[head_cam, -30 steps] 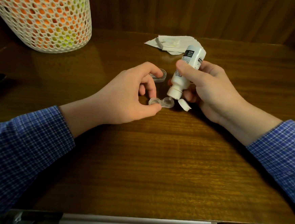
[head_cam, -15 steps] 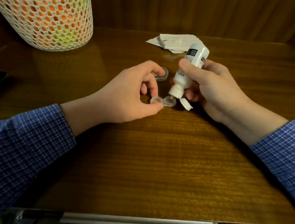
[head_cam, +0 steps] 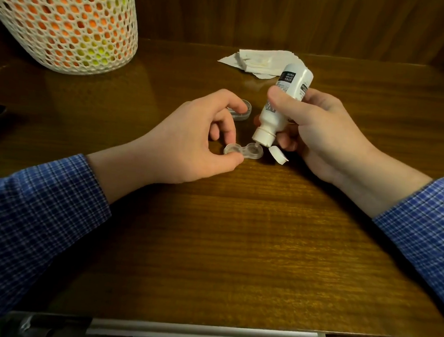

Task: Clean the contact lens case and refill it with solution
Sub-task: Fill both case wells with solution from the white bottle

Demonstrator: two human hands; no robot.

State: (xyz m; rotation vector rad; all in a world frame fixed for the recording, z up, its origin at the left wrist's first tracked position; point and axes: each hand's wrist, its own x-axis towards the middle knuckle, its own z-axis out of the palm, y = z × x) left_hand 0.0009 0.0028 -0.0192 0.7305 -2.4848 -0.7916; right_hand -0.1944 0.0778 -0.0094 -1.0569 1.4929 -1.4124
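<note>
Clear two-well contact lens case (head_cam: 243, 151) flat on the wooden table (head_cam: 236, 236), centre, both wells uncapped. Left end pinched by left hand (head_cam: 191, 139). White solution bottle (head_cam: 281, 104) gripped in right hand (head_cam: 322, 133), tilted nozzle-down over right well, flip cap (head_cam: 278, 155) hanging open. Loose lid (head_cam: 242, 111) just beyond; tissue (head_cam: 261, 62) farther back.

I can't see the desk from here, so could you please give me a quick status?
Left hand pinches lens case on table. Right hand grips tilted solution bottle, nozzle over right well. Loose cap behind; nothing obstructing.
</note>
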